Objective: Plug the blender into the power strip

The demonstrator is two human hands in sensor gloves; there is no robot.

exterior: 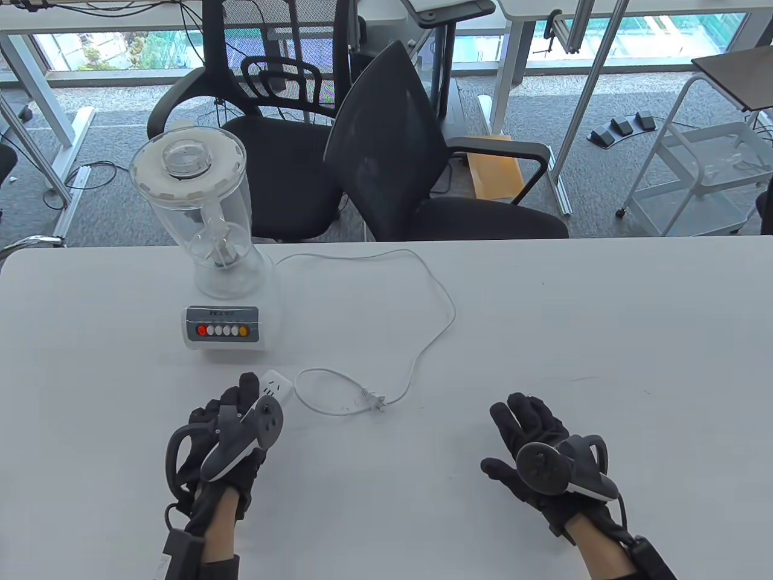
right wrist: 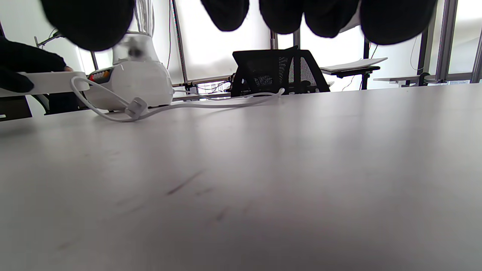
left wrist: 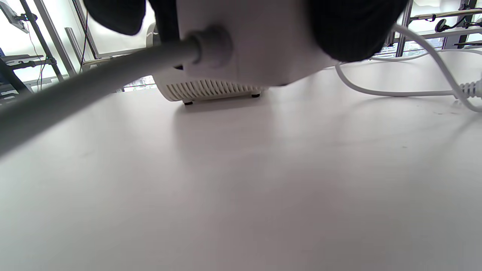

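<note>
The white blender (exterior: 222, 326) with a clear jar stands on the white table (exterior: 604, 338) at the left. Its white cord (exterior: 444, 302) loops right and back to the two-pin plug (exterior: 377, 403), which lies loose on the table. My left hand (exterior: 241, 406) grips the white power strip (exterior: 279, 385) just in front of the blender; the left wrist view shows the strip's end (left wrist: 256, 45) held off the table between my fingers (left wrist: 354, 30). My right hand (exterior: 522, 426) is open and empty, right of the plug. The right wrist view shows the plug (right wrist: 135, 107) and the strip (right wrist: 45, 82).
Two black office chairs (exterior: 398, 157) stand behind the table's far edge. The power strip's own thick grey cord (left wrist: 94, 81) trails back toward me. A white cart (exterior: 694, 181) stands at the far right on the floor.
</note>
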